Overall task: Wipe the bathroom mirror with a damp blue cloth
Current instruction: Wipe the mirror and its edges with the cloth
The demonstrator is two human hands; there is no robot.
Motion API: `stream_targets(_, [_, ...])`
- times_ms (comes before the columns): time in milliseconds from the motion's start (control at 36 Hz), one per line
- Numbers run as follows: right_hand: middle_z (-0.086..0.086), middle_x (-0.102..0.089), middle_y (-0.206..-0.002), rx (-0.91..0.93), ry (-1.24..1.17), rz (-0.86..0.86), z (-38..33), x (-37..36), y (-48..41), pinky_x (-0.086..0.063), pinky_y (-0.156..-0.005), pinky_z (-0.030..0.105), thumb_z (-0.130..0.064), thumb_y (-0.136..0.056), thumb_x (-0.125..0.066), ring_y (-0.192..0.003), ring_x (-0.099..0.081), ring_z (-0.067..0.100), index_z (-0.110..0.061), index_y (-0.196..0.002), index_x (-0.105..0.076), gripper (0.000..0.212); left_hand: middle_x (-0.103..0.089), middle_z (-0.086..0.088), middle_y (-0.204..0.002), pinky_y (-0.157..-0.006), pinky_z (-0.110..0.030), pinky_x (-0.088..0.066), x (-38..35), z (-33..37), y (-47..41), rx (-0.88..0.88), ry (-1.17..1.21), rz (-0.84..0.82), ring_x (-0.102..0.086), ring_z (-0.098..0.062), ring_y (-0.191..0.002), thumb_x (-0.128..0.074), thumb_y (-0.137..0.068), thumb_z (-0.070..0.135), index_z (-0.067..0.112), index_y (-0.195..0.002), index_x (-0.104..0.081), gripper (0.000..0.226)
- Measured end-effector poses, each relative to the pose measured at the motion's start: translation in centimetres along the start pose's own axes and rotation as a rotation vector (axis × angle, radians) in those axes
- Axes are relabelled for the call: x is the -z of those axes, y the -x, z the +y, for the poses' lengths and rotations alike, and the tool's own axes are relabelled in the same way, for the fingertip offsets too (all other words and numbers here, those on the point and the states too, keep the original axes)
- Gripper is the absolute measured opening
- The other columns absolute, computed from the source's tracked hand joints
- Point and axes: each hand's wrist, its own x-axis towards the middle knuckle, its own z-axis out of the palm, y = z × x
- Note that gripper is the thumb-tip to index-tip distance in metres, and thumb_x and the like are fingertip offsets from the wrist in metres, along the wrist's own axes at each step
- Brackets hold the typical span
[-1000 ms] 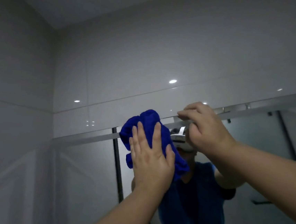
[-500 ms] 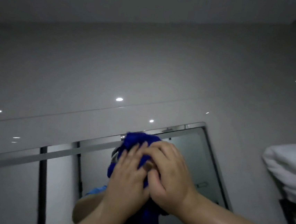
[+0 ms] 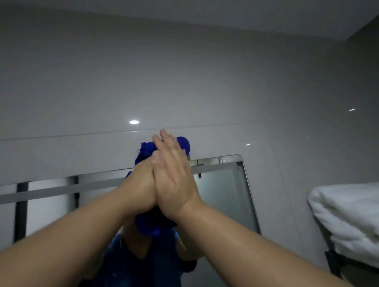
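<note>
The blue cloth is bunched against the top edge of the bathroom mirror, near its upper right corner. My left hand presses on the cloth, its fingers mostly hidden. My right hand lies flat over the left hand and the cloth, fingers straight and pointing up. More blue cloth shows below the wrists. The mirror reflects a person in a blue shirt, largely hidden behind my arms.
Grey glossy wall tiles rise above the mirror to the ceiling. A folded white towel rests on a dark rack at the right edge, close to my right forearm. The mirror's rounded right corner is near the towel.
The view has swung right along the mirror toward its right corner. My right hand left the mirror's top edge and joined the left on the cloth, then flattened. Both hands have moved up.
</note>
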Motion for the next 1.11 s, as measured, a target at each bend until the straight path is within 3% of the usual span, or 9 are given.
stream_targets(56, [-0.014, -0.019, -0.176, 0.034, 0.053, 0.025, 0.5, -0.7, 0.2, -0.003, -0.134, 0.038, -0.055, -0.104, -0.009, -0.163, -0.002, 0.001, -0.027, -0.167, -0.03, 0.072, -0.065, -0.017, -0.141, -0.112, -0.03, -0.044, 1.5, 0.6, 0.3, 0.096, 0.223, 0.035, -0.065, -0.006, -0.121, -0.086, -0.081, -0.006, 0.018, -0.14, -0.047, 0.075])
stream_targets(194, [0.0, -0.025, -0.176, 0.091, 0.504, 0.061, 4.2, -1.5, 1.8, -0.01, -0.134, 0.049, -0.049, -0.106, -0.03, -0.166, -0.003, 0.019, -0.019, -0.164, -0.038, 0.066, -0.067, 0.006, -0.123, -0.082, -0.027, -0.063, 5.2, -0.7, 1.5, -0.004, 0.102, 0.339, -0.075, -0.006, -0.1, -0.05, -0.097, -0.014, 0.029, -0.126, -0.054, 0.052])
stream_targets(306, [0.01, -0.052, -0.157, 0.205, 0.615, 0.102, 5.0, -1.2, 0.4, -0.023, -0.13, 0.057, -0.045, -0.093, -0.049, -0.156, -0.033, 0.032, -0.019, -0.138, -0.064, 0.054, -0.059, 0.009, -0.11, -0.083, -0.014, -0.049, 5.3, -3.0, 4.0, -0.206, -0.395, 0.414, -0.058, -0.001, -0.097, -0.061, -0.09, -0.005, 0.032, -0.11, -0.057, 0.042])
stream_targets(500, [0.009, -0.065, -0.135, 0.023, 0.711, 0.229, 9.4, 5.7, -2.5, -0.027, -0.128, 0.056, -0.037, -0.089, -0.042, -0.139, -0.051, 0.032, -0.012, -0.118, -0.072, 0.048, -0.057, 0.004, -0.145, -0.107, -0.052, -0.042, 1.8, -4.4, 7.7, -0.239, -0.864, 0.267, -0.051, -0.029, -0.135, -0.059, -0.09, 0.053, 0.035, -0.137, -0.064, 0.051])
stream_targets(583, [0.01, -0.061, -0.144, -0.028, 0.713, 0.296, 12.0, 8.3, -2.2, -0.029, -0.128, 0.056, -0.035, -0.093, -0.044, -0.144, -0.047, 0.034, -0.012, -0.127, -0.069, 0.049, -0.008, 0.002, -0.179, -0.12, -0.07, -0.021, -1.5, -4.7, 9.6, -0.049, -0.998, -0.038, -0.01, -0.047, -0.161, -0.059, -0.068, 0.094, 0.06, -0.162, -0.019, 0.107])
stream_targets(667, [0.013, -0.051, -0.159, -0.125, 0.665, 0.344, 13.5, 9.6, -1.7, -0.026, -0.13, 0.052, -0.036, -0.098, -0.042, -0.154, -0.038, 0.035, -0.013, -0.143, -0.061, 0.054, 0.047, 0.006, -0.165, -0.114, -0.081, -0.005, -3.8, -6.2, 11.6, 0.093, -1.058, -0.121, 0.028, -0.051, -0.155, -0.06, -0.045, 0.105, 0.065, -0.145, 0.037, 0.145])
stream_targets(778, [0.014, -0.04, -0.168, -0.343, 0.539, 0.412, 14.4, 10.4, 0.6, -0.023, -0.132, 0.05, -0.038, -0.101, -0.032, -0.16, -0.025, 0.034, -0.011, -0.152, -0.052, 0.061, 0.028, -0.001, -0.175, -0.105, -0.09, -0.021, -4.1, -6.4, 12.7, 0.06, -1.09, -0.102, 0.011, -0.058, -0.156, -0.071, -0.032, 0.1, 0.057, -0.159, 0.022, 0.163])
stream_targets(944, [0.016, -0.036, -0.168, -0.408, 0.534, 0.388, 15.5, 7.9, 11.4, -0.024, -0.131, 0.052, -0.038, -0.103, -0.033, -0.162, -0.022, 0.036, -0.01, -0.148, -0.049, 0.055, 0.008, -0.009, -0.179, -0.1, -0.093, -0.023, -4.7, -7.1, 12.9, 0.011, -1.16, -0.097, 0.001, -0.063, -0.154, -0.072, -0.038, 0.095, 0.05, -0.165, 0.011, 0.158])
stream_targets(1111, [0.023, -0.024, -0.172, -0.489, 0.596, 0.281, 17.1, 6.0, 23.6, -0.016, -0.133, 0.053, -0.038, -0.097, -0.042, -0.163, -0.014, 0.04, -0.007, -0.156, -0.036, 0.067, 0.015, -0.008, -0.178, -0.103, -0.094, -0.021, -5.3, -7.0, 13.6, 0.03, -1.174, -0.119, 0.006, -0.063, -0.155, -0.069, -0.043, 0.094, 0.051, -0.165, 0.01, 0.151])
